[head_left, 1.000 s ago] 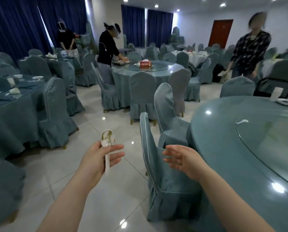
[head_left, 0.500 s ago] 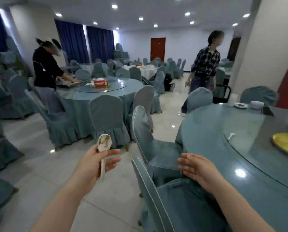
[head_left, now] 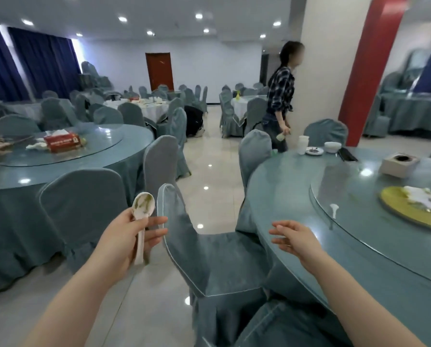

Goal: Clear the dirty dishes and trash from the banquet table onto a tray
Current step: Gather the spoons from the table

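Banquet hall, teal-covered chairs [head_left: 209,251] everywhere. Left hand [head_left: 124,242] grips a dirty white spoon [head_left: 142,216], handle pinched under the thumb against the fingers, bowl sticking up above them. Right hand [head_left: 294,237] hangs loose, fingers relaxed, over the edge of the round table [head_left: 284,186]. Farther on that table: yellow plate [head_left: 407,209], cup [head_left: 303,145], bowl [head_left: 332,147].

Left hand [head_left: 124,242]: forearm bare, entering from 7 o'clock, raised; fingers curled round a spoon [head_left: 142,221], bowl upright at 12 o'clock. Right hand [head_left: 296,240]: forearm bare, entering from 5 o'clock; palm turned inward, fingers loosely extended toward 9 o'clock, holding nothing.
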`<state>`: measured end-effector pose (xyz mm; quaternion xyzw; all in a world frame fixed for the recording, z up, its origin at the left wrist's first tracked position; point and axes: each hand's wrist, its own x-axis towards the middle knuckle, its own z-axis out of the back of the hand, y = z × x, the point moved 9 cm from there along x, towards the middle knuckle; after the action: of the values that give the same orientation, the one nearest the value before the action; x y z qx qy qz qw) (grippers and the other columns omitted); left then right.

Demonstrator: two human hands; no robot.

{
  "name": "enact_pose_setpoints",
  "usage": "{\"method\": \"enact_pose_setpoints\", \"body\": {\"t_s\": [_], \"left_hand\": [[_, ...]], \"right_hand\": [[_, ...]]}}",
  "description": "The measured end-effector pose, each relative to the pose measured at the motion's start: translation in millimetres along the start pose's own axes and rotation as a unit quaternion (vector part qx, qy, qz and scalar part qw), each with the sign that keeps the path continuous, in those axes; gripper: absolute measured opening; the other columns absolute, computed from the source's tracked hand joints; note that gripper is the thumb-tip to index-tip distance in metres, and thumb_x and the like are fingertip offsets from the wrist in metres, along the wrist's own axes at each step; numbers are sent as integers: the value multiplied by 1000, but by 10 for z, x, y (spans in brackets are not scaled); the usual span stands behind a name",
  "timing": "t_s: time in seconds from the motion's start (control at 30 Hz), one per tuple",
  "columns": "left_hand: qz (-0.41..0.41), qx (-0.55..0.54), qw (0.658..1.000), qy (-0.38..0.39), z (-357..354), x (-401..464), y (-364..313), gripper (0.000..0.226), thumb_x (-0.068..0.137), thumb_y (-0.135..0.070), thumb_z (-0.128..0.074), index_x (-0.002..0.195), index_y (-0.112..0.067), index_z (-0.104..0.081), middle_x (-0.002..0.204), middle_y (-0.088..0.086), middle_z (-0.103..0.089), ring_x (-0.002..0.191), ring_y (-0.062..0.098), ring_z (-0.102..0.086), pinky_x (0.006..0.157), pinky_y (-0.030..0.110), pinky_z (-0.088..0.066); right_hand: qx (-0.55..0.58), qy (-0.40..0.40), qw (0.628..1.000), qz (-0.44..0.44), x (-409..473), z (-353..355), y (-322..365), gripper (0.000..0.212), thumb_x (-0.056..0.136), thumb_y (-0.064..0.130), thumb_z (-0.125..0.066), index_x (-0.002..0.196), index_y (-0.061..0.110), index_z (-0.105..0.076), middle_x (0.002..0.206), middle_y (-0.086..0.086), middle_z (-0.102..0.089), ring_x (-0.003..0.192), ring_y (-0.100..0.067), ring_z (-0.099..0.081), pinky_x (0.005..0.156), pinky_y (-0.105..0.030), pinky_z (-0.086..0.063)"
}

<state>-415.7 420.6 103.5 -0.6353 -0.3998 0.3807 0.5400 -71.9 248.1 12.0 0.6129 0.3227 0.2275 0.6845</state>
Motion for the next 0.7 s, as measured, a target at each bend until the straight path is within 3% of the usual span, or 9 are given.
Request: {"method": "enact_pose_setpoints", "body": {"t_s": [0.13, 0.3, 0.47, 0.7], "left_hand": [[-9, 33, 998, 46, -168, 867, -125, 19, 100, -7, -41, 108, -17, -56, 92, 7, -75, 83, 29, -73, 71, 37, -54], [-18, 21, 993, 119, -458, 1983, -180, 19, 101, -7, -40, 107, -18, -55, 93, 6, -75, 82, 26, -73, 64, 29, -55], [32, 18, 977, 212, -754, 2931, 74, 19, 101, -9, -40, 111, -14, -55, 94, 6, -75, 84, 27, -73, 73, 36, -54], [124, -21, 941, 314, -1360, 3768, 362, 23, 100, -7, -39, 115, -13, -56, 93, 5, -75, 80, 23, -73, 67, 31, -59]], "right_hand": [[-21, -46, 999, -19, 529, -182, 91, 12, 93, 14, -56, 101, 12, -65, 91, -4, -73, 74, -18, -66, 64, -25, -50], [-50, -88, 995, -13, 1114, -467, 198, 13, 90, 14, -58, 101, 15, -66, 95, -3, -74, 79, -18, -67, 67, -24, -49], [-47, -192, 980, -36, 1466, -489, 78, 13, 89, 14, -60, 101, 15, -65, 96, -2, -72, 77, -15, -66, 66, -23, -50], [-54, -325, 942, -59, 1662, -413, -204, 10, 89, 14, -61, 93, 22, -66, 92, 2, -72, 75, -14, -67, 63, -24, -48]]}}
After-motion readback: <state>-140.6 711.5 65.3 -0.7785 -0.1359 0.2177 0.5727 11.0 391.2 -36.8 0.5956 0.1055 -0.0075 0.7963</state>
